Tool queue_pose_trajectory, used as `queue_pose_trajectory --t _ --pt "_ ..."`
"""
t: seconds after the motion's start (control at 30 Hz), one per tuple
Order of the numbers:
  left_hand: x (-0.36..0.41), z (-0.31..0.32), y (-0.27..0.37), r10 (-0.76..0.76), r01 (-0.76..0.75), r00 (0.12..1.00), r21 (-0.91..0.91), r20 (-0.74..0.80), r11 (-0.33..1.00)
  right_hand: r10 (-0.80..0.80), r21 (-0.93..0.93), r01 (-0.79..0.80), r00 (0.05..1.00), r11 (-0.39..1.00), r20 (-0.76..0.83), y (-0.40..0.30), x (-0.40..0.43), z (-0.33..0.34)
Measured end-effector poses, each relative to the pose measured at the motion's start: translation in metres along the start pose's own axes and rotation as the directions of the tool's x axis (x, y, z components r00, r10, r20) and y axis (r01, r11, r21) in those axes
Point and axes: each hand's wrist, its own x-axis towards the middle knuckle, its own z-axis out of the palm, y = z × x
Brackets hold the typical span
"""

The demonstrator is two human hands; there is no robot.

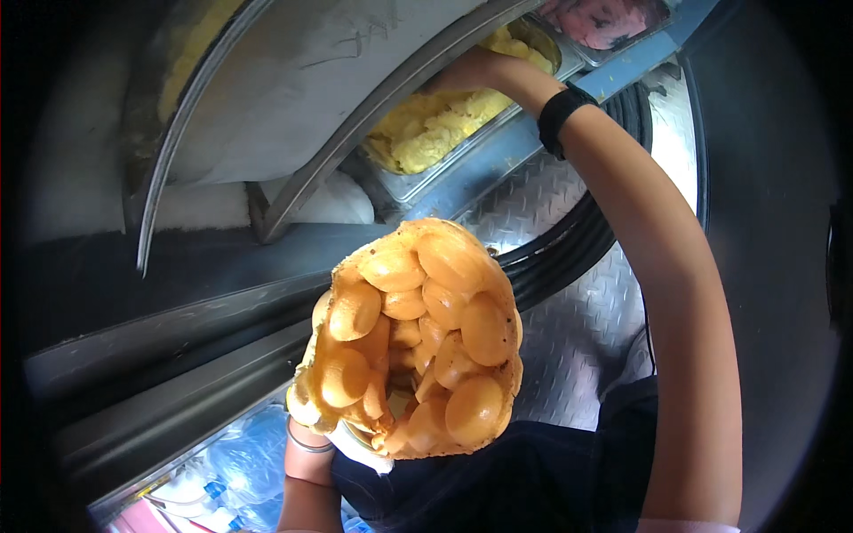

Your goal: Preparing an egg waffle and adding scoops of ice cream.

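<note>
An egg-shaped bubble waffle [480,330], rolled into an open cone with a hollow middle, is held up before me. Beneath it shows a bit of a white wrapper or cup [360,448]. My left wrist [310,460], wearing a thin metal bangle, runs up under the waffle; the waffle hides the fingers that support it. My right hand [470,70] reaches over a metal pan [426,190] of pale yellow ice cream [426,130]. The freezer's lid edge [393,106] covers its fingers, so whatever they hold cannot be seen. A black band [563,120] circles the right wrist.
Beyond the yellow pan sits pink ice cream [600,23]. The curved, frosted lid [280,100] overhangs the freezer. Thick black hose or cable [573,240] coils over a diamond-plate metal floor [566,346]. Blue plastic bags [250,460] lie at lower left.
</note>
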Motion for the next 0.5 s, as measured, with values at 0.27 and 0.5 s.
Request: queue_pose_trajectory --t 0.27,0.5 --pt "-0.005 -0.032 0.009 -0.065 0.059 0.994 0.071 0.088 0.996 -0.041 0.099 0.039 0.999 0.994 0.02 0.0 0.002 0.012" --pt "-0.008 -0.053 0.007 -0.122 0.105 0.984 0.13 0.129 0.986 0.168 0.054 -0.182 0.966 0.982 0.199 -0.019 -0.008 0.0"
